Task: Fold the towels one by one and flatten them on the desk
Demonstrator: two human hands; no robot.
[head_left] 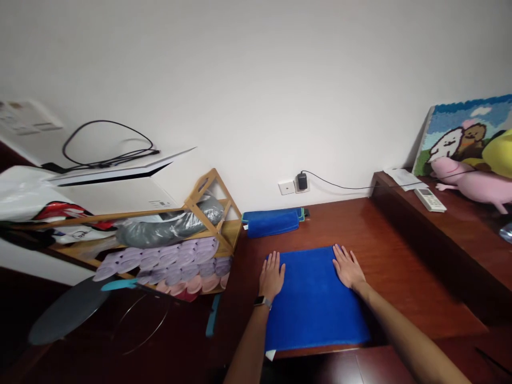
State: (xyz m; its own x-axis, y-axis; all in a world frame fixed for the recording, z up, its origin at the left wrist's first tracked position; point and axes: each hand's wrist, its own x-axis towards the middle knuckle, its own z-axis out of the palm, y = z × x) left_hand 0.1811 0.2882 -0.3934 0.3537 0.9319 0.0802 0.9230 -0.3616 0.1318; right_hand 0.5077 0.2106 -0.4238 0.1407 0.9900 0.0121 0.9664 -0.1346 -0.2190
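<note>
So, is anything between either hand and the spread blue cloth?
Nothing visible: the left hand and right hand both touch the spread blue cloth near its far corners. The folded blue cloth lies beyond it.

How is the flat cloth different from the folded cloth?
The flat cloth lies spread under the left hand and right hand; the folded cloth lies untouched near the wall. The folded cloth looks green-edged; the flat cloth does not. Both are blue.
</note>
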